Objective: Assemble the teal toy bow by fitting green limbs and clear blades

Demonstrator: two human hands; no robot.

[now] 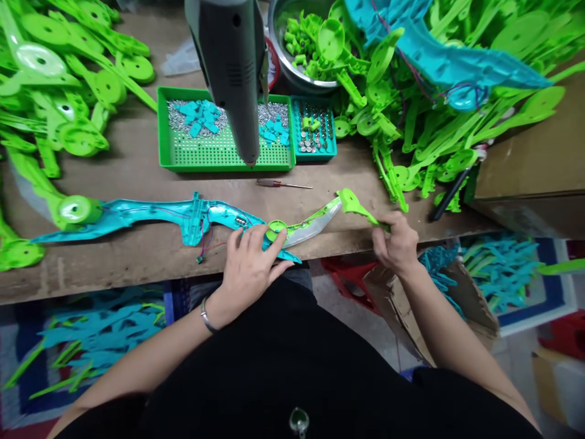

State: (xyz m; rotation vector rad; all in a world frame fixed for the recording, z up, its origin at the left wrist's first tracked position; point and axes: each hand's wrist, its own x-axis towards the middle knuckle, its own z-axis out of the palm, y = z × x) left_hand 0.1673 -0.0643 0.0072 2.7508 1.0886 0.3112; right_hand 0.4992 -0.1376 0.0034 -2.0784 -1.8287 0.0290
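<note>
A long blue plastic half-shell shaped like a toy bow (155,212) lies along the front of the bench, with thin wires and a small spring inside it. My left hand (249,262) is closed over its right part, fingertips beside a round green wheel (276,230). From that wheel a green limb with a translucent grey edge (315,225) runs up to the right. My right hand (397,244) is closed round the thin end of a lime-green plastic piece (351,201); its broad end meets the limb's tip. At the shell's left end sits another green wheel (78,210).
An electric screwdriver (240,79) hangs over a green tray (201,160) of screws and blue bits. Beside it stands a small teal tray (315,155). A hand screwdriver (283,184) lies in front. Green parts pile up at both sides; a cardboard box (530,146) stands right.
</note>
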